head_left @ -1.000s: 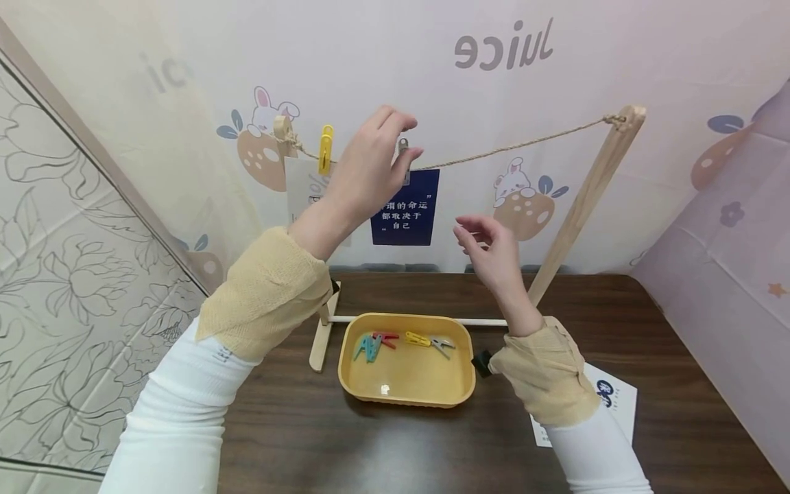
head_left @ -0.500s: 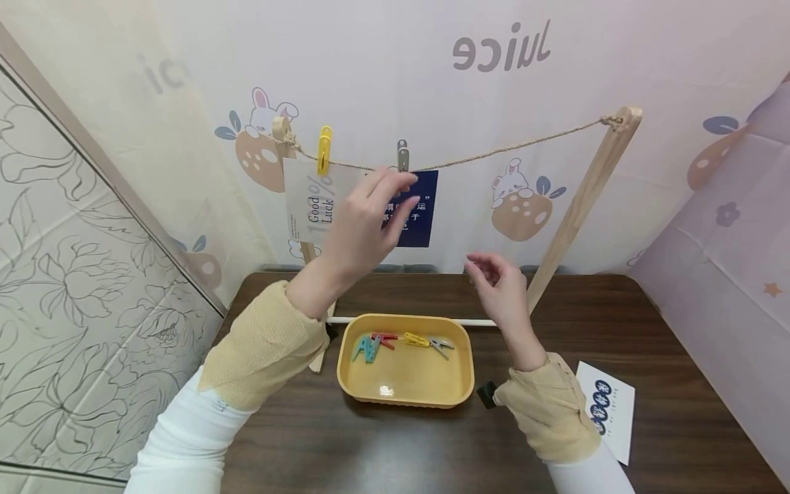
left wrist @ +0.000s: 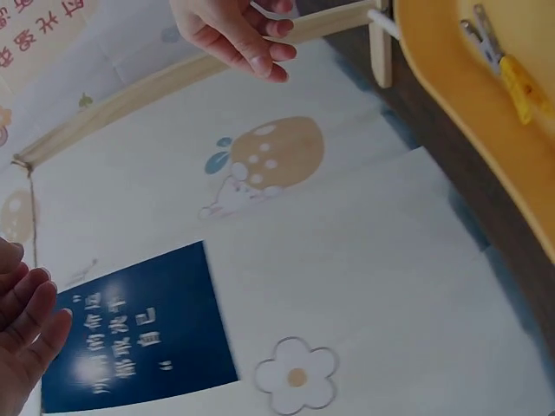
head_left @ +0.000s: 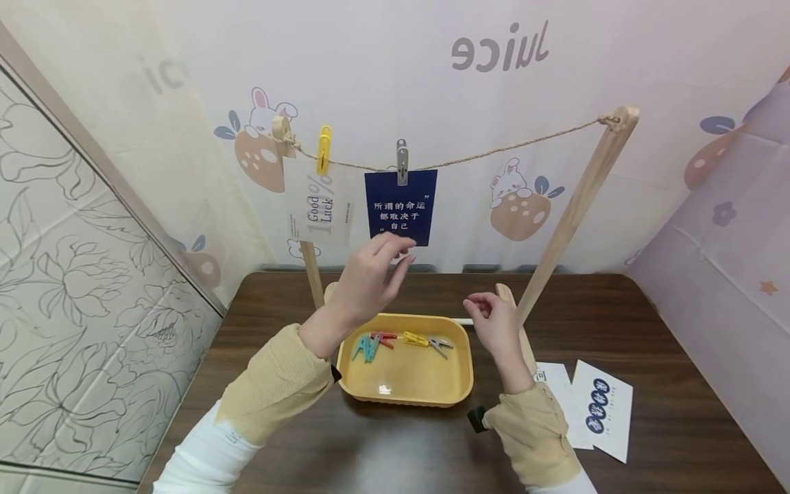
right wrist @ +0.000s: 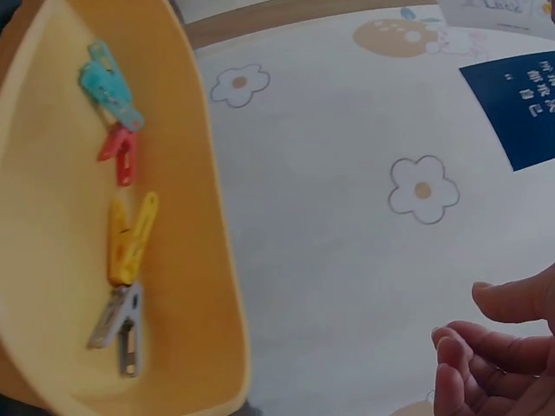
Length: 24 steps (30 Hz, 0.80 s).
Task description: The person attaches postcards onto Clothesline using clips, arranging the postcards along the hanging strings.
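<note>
A dark blue card [head_left: 400,199] with white writing hangs from the rope [head_left: 512,145] under a grey clothespin [head_left: 402,162]. Left of it, a yellow clothespin [head_left: 324,149] holds a white "Good Luck" card [head_left: 317,206]. My left hand [head_left: 372,274] is in front of the blue card's lower edge, fingers loosely bent and holding nothing. My right hand [head_left: 496,322], also holding nothing, hovers by the rack's right side with its fingers relaxed. Below and between the hands stands a yellow tray [head_left: 407,384] with teal, red, yellow and grey clothespins [right wrist: 128,321] in it.
Wooden posts [head_left: 577,213] carry the rope, joined low down by a white rod. White cards [head_left: 601,410] lie on the dark wooden table [head_left: 395,453] at the right, partly behind my right sleeve. A printed curtain [head_left: 463,89] hangs behind.
My left hand has come away from the grey clothespin and moved down, uncovering the blue card, which stays clipped on the rope. My right hand has lowered too.
</note>
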Each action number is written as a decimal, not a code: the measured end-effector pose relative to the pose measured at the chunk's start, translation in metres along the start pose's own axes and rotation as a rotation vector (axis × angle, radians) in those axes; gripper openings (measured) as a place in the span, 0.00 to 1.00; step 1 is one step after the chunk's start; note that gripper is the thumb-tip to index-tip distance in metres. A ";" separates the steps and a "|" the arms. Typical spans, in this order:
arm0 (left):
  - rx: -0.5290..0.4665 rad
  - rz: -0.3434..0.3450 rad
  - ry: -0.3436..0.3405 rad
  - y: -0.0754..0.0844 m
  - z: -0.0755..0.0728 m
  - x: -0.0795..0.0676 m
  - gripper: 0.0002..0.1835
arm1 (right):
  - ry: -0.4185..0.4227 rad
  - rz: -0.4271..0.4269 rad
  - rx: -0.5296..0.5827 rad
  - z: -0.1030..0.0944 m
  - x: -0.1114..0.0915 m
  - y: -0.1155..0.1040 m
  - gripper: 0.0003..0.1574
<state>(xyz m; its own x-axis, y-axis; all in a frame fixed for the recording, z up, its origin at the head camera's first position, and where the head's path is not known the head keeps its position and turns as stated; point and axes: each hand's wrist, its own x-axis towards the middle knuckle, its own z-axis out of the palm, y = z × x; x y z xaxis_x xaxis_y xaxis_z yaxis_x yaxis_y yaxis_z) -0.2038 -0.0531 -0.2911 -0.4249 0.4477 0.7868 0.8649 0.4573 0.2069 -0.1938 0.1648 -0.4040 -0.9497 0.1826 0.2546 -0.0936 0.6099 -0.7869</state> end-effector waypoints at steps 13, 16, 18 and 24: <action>0.015 -0.281 -0.157 -0.021 0.035 -0.058 0.05 | -0.091 0.134 -0.212 0.019 -0.015 0.030 0.15; 0.010 -0.359 -0.218 -0.026 0.042 -0.070 0.06 | -0.130 0.183 -0.245 0.022 -0.019 0.036 0.17; 0.006 -0.399 -0.252 -0.028 0.046 -0.077 0.06 | -0.155 0.207 -0.255 0.023 -0.023 0.040 0.18; 0.006 -0.473 -0.309 -0.036 0.055 -0.094 0.05 | -0.199 0.275 -0.257 0.029 -0.028 0.048 0.18</action>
<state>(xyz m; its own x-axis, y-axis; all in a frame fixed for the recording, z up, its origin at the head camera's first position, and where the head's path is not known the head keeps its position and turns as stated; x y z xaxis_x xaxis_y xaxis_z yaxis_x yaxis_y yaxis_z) -0.2096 -0.0695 -0.4038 -0.8253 0.3963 0.4023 0.5600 0.6667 0.4919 -0.1807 0.1664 -0.4649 -0.9706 0.2277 -0.0786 0.2244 0.7363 -0.6383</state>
